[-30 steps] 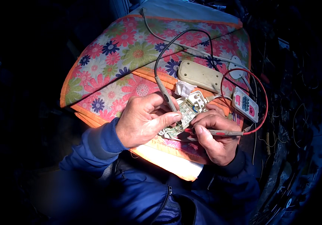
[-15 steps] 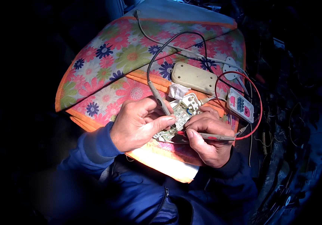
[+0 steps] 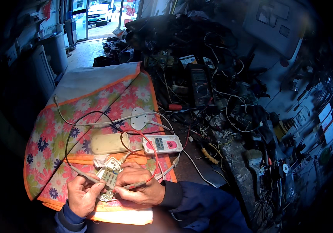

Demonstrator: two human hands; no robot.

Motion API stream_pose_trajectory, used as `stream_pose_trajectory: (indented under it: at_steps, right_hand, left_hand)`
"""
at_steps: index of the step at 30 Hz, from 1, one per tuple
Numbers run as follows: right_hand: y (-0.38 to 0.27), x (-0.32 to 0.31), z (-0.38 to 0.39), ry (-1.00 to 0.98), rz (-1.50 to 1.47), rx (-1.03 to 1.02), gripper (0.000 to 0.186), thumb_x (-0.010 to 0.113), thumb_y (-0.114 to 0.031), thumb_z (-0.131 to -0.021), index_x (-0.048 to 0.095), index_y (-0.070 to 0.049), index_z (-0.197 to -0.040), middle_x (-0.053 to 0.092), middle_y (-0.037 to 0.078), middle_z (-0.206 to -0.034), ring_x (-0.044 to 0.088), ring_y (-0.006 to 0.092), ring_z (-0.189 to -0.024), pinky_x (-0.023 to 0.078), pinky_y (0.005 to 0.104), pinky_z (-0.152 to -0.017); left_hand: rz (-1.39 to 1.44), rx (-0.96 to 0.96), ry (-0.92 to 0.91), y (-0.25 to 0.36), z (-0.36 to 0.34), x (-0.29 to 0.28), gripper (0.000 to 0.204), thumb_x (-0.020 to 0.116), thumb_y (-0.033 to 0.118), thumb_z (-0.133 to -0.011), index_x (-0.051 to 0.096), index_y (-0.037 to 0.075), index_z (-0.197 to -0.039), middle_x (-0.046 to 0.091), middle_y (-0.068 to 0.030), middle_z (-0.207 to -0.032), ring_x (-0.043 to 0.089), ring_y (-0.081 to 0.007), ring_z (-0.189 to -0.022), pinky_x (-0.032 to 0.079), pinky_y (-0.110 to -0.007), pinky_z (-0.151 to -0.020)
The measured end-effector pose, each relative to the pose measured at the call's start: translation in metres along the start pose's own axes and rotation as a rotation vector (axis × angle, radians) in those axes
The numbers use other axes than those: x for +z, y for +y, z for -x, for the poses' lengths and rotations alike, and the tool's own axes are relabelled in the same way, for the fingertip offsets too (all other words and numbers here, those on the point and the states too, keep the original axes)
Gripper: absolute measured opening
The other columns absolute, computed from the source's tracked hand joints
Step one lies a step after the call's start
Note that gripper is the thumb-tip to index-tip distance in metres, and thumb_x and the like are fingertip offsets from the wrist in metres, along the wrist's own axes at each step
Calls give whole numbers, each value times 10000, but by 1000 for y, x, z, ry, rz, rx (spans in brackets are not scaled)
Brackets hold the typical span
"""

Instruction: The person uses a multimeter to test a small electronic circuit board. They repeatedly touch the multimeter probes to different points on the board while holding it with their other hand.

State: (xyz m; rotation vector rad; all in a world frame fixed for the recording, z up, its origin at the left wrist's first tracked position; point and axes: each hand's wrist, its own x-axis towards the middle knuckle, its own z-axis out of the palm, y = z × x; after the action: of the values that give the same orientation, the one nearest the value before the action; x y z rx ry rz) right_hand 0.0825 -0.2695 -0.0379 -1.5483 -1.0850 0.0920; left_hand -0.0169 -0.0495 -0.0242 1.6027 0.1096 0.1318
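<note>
While the left hand (image 3: 82,193) pinches a black-leaded probe (image 3: 84,176) between thumb and fingers, the right hand (image 3: 138,189) grips a red-leaded probe (image 3: 133,185), both tips resting on a small circuit board (image 3: 109,178). That board lies between the two hands on a flowered cloth (image 3: 57,136), just below a cream casing (image 3: 109,143) and a white handset (image 3: 162,144)
</note>
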Motion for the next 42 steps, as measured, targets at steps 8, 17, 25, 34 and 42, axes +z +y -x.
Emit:
stream_pose_trajectory:
  at_steps: [8, 17, 25, 34, 42]
  right_hand:
    - [3, 6, 0, 53, 26, -67, 116, 764, -139, -924, 697, -59, -873, 681, 36, -770, 674, 228, -749, 468, 498, -1051]
    - [3, 3, 2, -4, 18, -13, 105, 768, -153, -936, 731, -58, -910, 733, 38, -881, 688, 209, -847, 434, 489, -1088]
    - [2, 2, 3, -20, 24, 12, 88, 765, -156, -943, 745, -74, -921, 741, 20, -894, 687, 203, -862, 419, 484, -1097]
    - [3, 1, -2, -66, -24, 0, 59, 763, -140, -944, 755, -81, -946, 746, 18, -902, 693, 196, -865, 415, 492, -1094]
    - [-8, -6, -1, -27, 31, 66, 34, 775, -113, -902, 750, -91, -904, 743, 26, -847, 727, 198, -863, 417, 496, -1083]
  left_hand:
    - [23, 34, 3, 0, 1, 0, 201, 765, 64, -984, 632, -60, -1072, 730, -111, -939, 735, -163, -815, 604, -281, -753]
    - [29, 24, 1, 3, 1, 2, 214, 770, 77, -985, 632, -62, -1070, 728, -120, -953, 733, -164, -822, 600, -286, -752]
    - [26, 27, 1, 0, 1, 1, 162, 742, 25, -984, 633, -60, -1069, 726, -126, -958, 731, -163, -820, 601, -289, -755]
    - [17, -2, 42, 6, 5, 2, 157, 738, 10, -979, 652, -76, -1077, 741, -129, -949, 737, -171, -855, 608, -301, -783]
    - [41, 24, -73, -1, -2, 0, 156, 719, 28, -1008, 657, -45, -1132, 723, -68, -966, 707, -118, -898, 581, -269, -763]
